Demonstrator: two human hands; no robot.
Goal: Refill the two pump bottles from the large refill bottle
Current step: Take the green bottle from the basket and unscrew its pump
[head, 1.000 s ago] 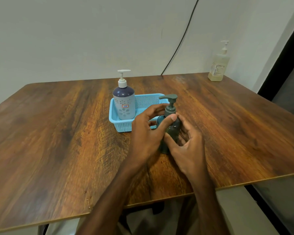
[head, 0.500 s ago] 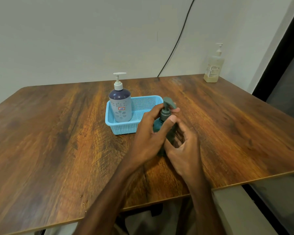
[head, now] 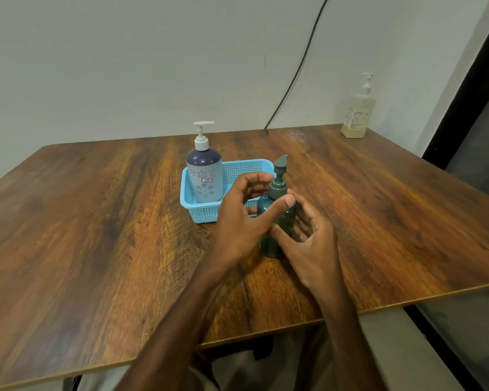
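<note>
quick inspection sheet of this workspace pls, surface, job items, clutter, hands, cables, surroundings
surface: wooden table, no spills seen
job's things: dark teal pump bottle upright on the table, pump on; purple pump bottle upright in blue basket; clear pump bottle at far right corner
clutter: nothing seen
hands: left hand cupped at the teal bottle's collar, grip unclear; right hand holds its body
cables: black cable runs down the wall
surroundings: plain wall behind the table
</note>
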